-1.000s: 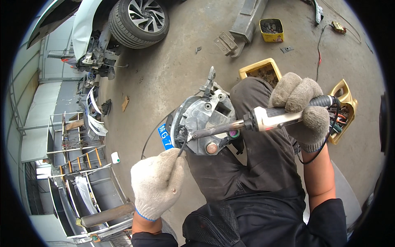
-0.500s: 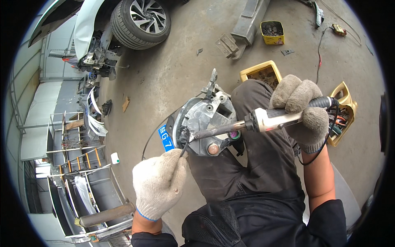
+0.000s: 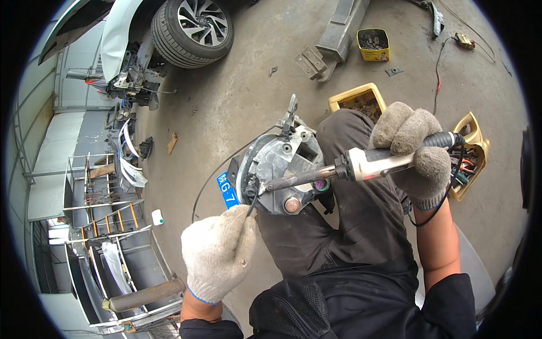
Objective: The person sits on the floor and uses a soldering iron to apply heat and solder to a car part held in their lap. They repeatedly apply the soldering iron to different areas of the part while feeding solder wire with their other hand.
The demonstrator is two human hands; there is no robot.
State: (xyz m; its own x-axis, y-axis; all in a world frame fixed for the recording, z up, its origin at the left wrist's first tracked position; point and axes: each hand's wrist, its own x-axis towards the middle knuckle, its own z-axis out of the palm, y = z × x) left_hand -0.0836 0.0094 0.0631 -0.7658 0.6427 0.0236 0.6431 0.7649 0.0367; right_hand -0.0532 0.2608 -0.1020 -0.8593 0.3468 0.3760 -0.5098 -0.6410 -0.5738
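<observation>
Right-hand fingers (image 3: 389,125), gloved, wrap around a white-and-black tool (image 3: 364,164); its metal tube (image 3: 299,179) reaches left from them to a grey plastic part (image 3: 270,159). Left-hand fingers (image 3: 244,234) pinch a thin black rod (image 3: 254,204) that runs up from them to that part, beside the tube's tip.

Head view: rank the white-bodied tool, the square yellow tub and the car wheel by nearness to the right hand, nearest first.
1. White-bodied tool: gripped in the right hand.
2. Square yellow tub: on the floor, toward the top.
3. Car wheel: upper left.
</observation>
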